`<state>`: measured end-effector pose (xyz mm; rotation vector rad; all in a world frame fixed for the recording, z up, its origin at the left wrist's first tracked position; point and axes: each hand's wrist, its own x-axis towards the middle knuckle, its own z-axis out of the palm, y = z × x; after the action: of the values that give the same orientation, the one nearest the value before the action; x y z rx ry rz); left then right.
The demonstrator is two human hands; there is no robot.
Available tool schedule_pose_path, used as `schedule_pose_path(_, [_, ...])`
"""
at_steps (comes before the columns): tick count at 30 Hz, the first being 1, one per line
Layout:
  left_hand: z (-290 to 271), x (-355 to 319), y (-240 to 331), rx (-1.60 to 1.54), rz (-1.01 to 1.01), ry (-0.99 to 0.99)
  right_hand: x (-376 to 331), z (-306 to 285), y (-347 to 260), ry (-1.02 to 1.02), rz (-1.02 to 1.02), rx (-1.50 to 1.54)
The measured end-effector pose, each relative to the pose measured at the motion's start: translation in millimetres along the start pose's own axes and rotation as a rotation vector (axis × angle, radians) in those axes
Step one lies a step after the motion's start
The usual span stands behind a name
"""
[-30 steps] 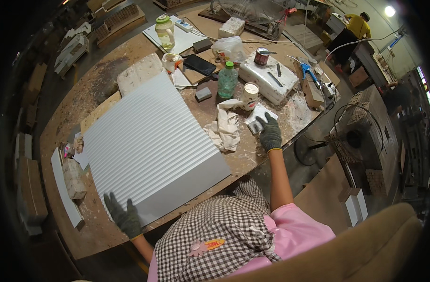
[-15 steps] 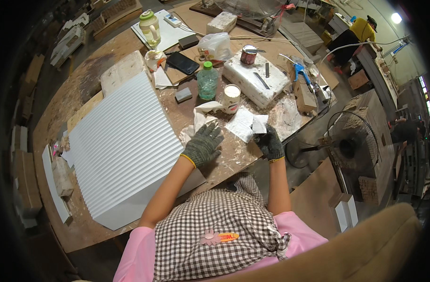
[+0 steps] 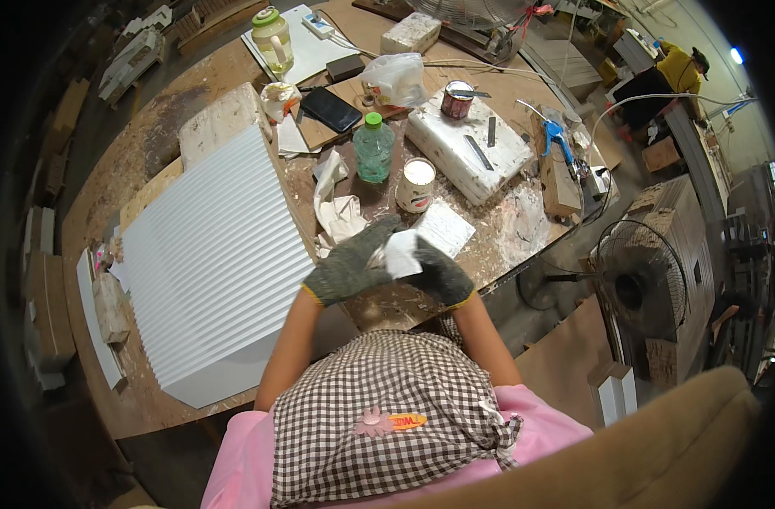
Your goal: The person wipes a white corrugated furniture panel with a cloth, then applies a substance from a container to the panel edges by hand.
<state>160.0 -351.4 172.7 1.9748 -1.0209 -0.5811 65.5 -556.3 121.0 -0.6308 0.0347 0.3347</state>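
A: Workshop setting, round wooden surface (image 3: pixel 150 161) dusted with white powder and shavings. First item?

B: Item one: small white pad (image 3: pixel 402 253), possibly folded abrasive paper or cloth, I cannot tell which. Held above the near edge of the surface, in front of the chest, between both gloved hands.

A: Grip?

B: Left hand (image 3: pixel 351 265) lies over the pad with fingers pressed together on its left side; right hand (image 3: pixel 443 273) pinches its right end from below. Both in dark knit gloves. The pad sits inside the grip, mostly visible between the two palms.

A: Step in hand?

B: By my reading, readying the pad, folding or seating it in the hands. The next move would call for a firm one-handed hold and a flat face turned down.

A: Surroundings, outward?

B: White sheet (image 3: pixel 443 227) just beyond the hands; crumpled rag (image 3: pixel 338 212) to the left of it; open tin of white paste (image 3: pixel 416 183); green-capped bottle (image 3: pixel 374 149); white block (image 3: pixel 468 144) bearing a small can (image 3: pixel 457 99). Large white ribbed panel (image 3: pixel 209 263) left of the hands. Floor fan (image 3: pixel 640 288) off the right side.
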Motion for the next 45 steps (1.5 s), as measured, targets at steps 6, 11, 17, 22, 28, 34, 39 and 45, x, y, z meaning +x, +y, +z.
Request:
schedule_pose_path(6, [-34, -30, 1, -0.349, -0.123, -0.055, 26, -17, 40, 0.022, 0.316, 0.159])
schedule_pose_path(11, [-34, -39, -8, -0.364, -0.158, -0.02, 40, 6, 26, 0.082, 0.361, 0.035])
schedule_pose_path(17, [-15, -35, -18, -0.008, -0.111, 0.398, 60, -9, -31, 0.312, 0.088, -0.872])
schedule_pose_path(22, [-9, -38, -31, 0.05, -0.083, 0.586, 93, -26, -81, 0.731, -0.566, -1.953])
schedule_pose_path(28, [-6, -38, -39, 0.074, -0.02, 0.596, 116, -50, -83, 0.44, -0.429, -1.826])
schedule_pose_path(34, [3, -50, -53, -0.306, -0.053, 0.601, 78, 7, -106, 0.48, -0.755, -1.307])
schedule_pose_path(39, [-2, -46, -31, -0.677, -0.087, 0.619, 24, 51, -98, 0.241, -0.419, -1.413])
schedule_pose_path(45, [-3, -41, -39, -0.294, -0.062, 0.682, -2, 48, -40, 0.021, -0.27, -1.798])
